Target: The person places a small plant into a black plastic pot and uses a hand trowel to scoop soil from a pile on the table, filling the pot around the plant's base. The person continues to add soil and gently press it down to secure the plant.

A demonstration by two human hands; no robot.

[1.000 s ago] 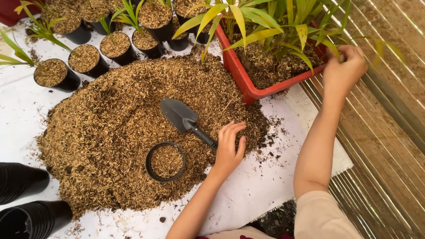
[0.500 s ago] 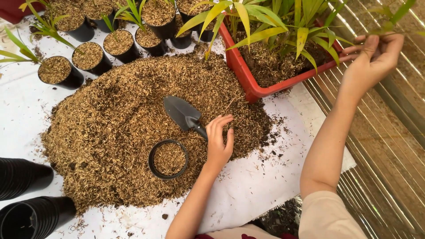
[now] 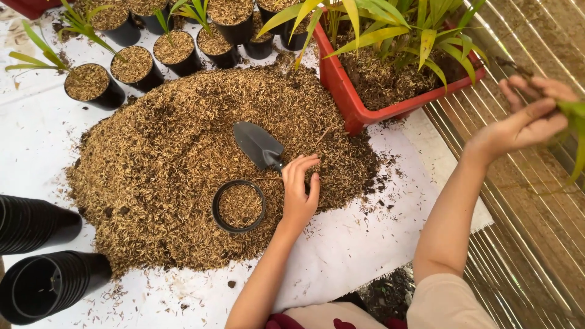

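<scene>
White sheet [image 3: 365,244]: trowel [image 3: 259,144] handle under left fingers [image 3: 297,176].

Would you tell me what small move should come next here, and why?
Probably bring the right hand, which grips a seedling out to the side, over to the husk-filled black pot; the left hand already rests on the trowel handle beside it.

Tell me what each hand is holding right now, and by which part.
The right hand holds a green seedling near the base of its leaves. The left hand covers the trowel handle; whether it grips it cannot be told.
</scene>
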